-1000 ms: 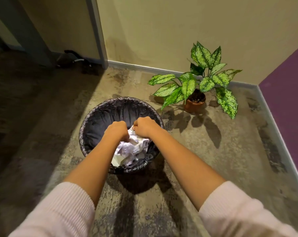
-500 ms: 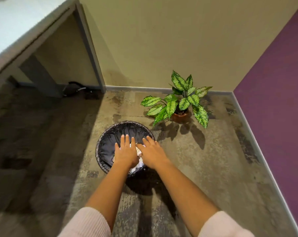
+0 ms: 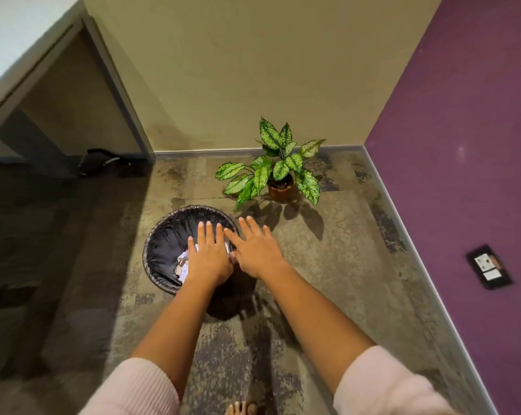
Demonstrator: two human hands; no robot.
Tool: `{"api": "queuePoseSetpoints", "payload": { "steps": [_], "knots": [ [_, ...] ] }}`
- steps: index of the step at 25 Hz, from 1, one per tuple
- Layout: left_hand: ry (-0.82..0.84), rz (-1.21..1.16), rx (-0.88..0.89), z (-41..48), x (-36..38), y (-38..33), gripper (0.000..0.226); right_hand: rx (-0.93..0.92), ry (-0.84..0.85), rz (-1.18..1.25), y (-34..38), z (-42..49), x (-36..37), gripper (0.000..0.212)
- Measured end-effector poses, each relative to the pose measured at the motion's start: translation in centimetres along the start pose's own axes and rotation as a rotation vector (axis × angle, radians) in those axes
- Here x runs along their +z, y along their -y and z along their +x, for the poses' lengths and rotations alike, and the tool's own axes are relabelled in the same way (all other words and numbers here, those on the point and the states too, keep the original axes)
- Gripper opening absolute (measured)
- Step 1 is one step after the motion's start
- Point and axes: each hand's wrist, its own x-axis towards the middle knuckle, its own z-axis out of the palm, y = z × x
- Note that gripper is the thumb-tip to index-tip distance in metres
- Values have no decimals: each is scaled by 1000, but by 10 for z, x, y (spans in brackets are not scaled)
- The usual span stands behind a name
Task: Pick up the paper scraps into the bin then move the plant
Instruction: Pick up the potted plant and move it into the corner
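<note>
Overhead, both hands (image 3: 211, 259) flat-fingered above bin (image 3: 163, 235).

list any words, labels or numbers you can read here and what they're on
No text can be read.
The dark wall plate on the purple wall has two small white patches, perhaps labels, too small and blurred to read.
The bin and the plant pot show no print.

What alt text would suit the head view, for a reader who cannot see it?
A person's left hand and right hand stretch out flat, fingers straight, over a black-lined bin holding crumpled paper scraps. A potted plant stands on the carpet beyond it, near a purple wall.
</note>
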Motion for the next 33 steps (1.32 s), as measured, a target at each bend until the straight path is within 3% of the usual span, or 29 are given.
{"api": "queuePoseSetpoints", "payload": {
  "steps": [19,27,33],
  "knots": [
    [160,136,247,148,-56,-129,86,384,92,205,-162,57,-38,63],
    [220,83,199,234,-48,-218,83,408,124,260,-275,103,-43,62],
    [173,20,244,296,-54,-284,72,455,102,276,-353,148,-57,58]
  ]
}}
